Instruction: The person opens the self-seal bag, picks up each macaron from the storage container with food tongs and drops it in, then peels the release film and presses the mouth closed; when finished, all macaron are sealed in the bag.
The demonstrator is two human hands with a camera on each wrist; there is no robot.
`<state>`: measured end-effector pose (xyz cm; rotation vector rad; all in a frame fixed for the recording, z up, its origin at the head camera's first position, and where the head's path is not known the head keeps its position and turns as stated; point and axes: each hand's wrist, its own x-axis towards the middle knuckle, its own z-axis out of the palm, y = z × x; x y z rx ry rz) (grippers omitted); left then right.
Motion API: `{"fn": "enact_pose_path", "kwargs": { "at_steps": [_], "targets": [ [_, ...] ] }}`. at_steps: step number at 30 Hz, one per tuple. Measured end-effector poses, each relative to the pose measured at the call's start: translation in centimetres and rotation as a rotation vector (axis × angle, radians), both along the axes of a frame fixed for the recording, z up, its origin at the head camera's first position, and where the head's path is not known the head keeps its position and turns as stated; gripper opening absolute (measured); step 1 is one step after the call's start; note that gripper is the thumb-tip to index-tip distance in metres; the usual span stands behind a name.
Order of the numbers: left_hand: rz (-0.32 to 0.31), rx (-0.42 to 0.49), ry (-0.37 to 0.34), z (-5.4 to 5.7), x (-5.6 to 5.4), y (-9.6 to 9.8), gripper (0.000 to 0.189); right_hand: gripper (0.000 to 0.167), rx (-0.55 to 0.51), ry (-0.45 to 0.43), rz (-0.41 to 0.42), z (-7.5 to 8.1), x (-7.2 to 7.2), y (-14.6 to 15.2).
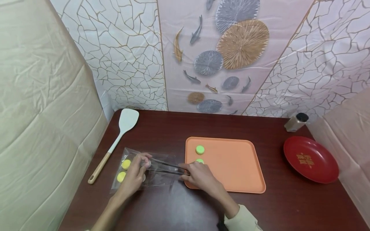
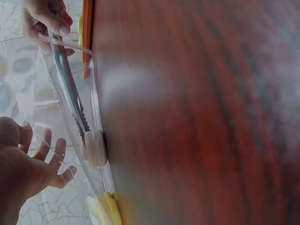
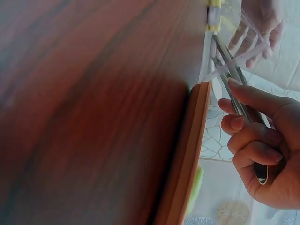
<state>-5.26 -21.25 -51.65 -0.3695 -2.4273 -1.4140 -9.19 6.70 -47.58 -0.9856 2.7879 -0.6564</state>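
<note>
Your right hand (image 1: 199,175) gripped a pair of slim metal tongs (image 1: 164,166), fingers curled round the handle end just off the near-left corner of the flat orange plastic tray (image 1: 231,166). The tongs' long axis ran leftward across the dark wooden surface (image 1: 179,128), through the mouth of the clear plastic bag (image 1: 153,179), so the tips lay to the left of your right hand and just beside your left. In the left wrist view the serrated tips met a small pale round tablet-like piece (image 2: 95,147) inside the bag; whether it was truly clamped you could not tell. Your left hand (image 1: 134,175) rested on top of the bag with spread, relaxed fingers, pressing the film down and grasping nothing, which made it the nearer hand to that piece. Two yellow round pieces (image 1: 123,170) lay deeper in the bag toward the left edge, and two green round pieces (image 1: 200,149) sat on the tray near its left rim.
</note>
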Motion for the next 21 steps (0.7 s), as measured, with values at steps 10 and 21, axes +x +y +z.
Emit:
{"fn": "enact_pose_path", "kwargs": {
  "at_steps": [10,21],
  "targets": [
    [-0.011,-0.026,-0.038,-6.9,-2.1,-2.7,0.018,0.035,-0.013,-0.014,0.007,-0.4,-0.1,-1.2],
    [-0.021,-0.028,0.01,-5.7,-1.7,-2.5,0.006,0.04,0.028,-0.05,-0.03,-0.1,0.0,-1.7]
  ]
}}
